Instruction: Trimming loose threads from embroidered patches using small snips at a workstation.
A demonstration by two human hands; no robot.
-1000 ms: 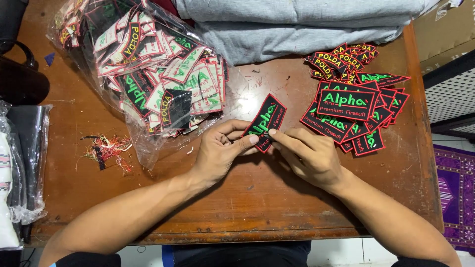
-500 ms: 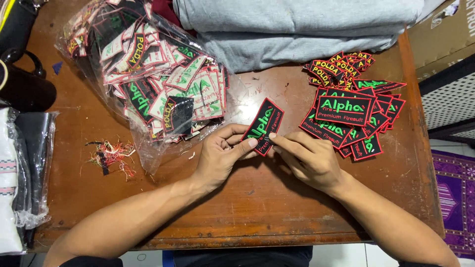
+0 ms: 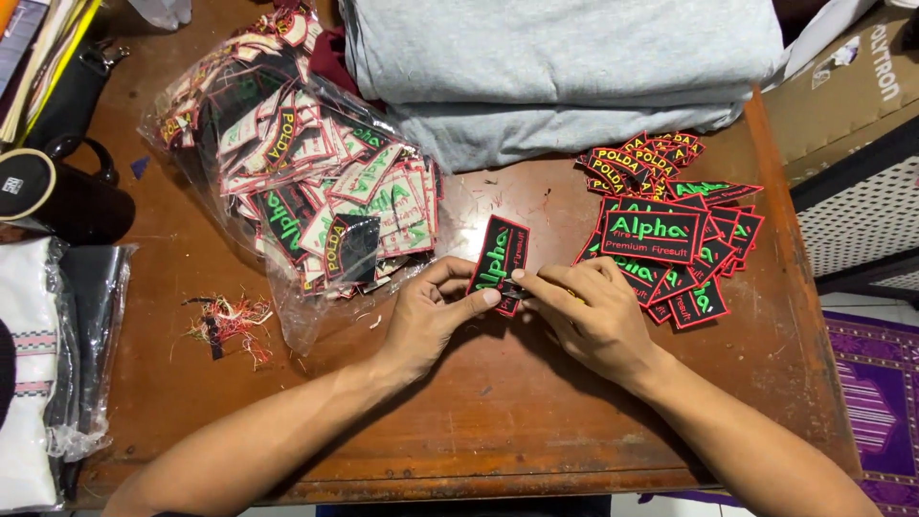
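A black rectangular embroidered patch (image 3: pixel 501 256) with a red border and green lettering stands on end between my hands above the wooden table (image 3: pixel 498 421). My left hand (image 3: pixel 428 316) pinches its lower left edge with thumb and fingers. From the right, my right hand (image 3: pixel 589 316) holds its lower right corner with the fingertips; a small tool may be under the fingers, but I cannot tell. A pile of similar finished patches (image 3: pixel 670 239) lies just right of my right hand.
A clear plastic bag of mixed patches (image 3: pixel 306 182) lies at the upper left. Folded grey fabric (image 3: pixel 565 67) fills the far side. A tuft of cut threads (image 3: pixel 225 321) lies left. A black mug (image 3: pixel 57 196) and bagged garments (image 3: pixel 48 364) sit at the left edge.
The patch has stayed between both hands with only slight finger shifts. The view has drifted a little, so everything appears slightly lower and to the right.
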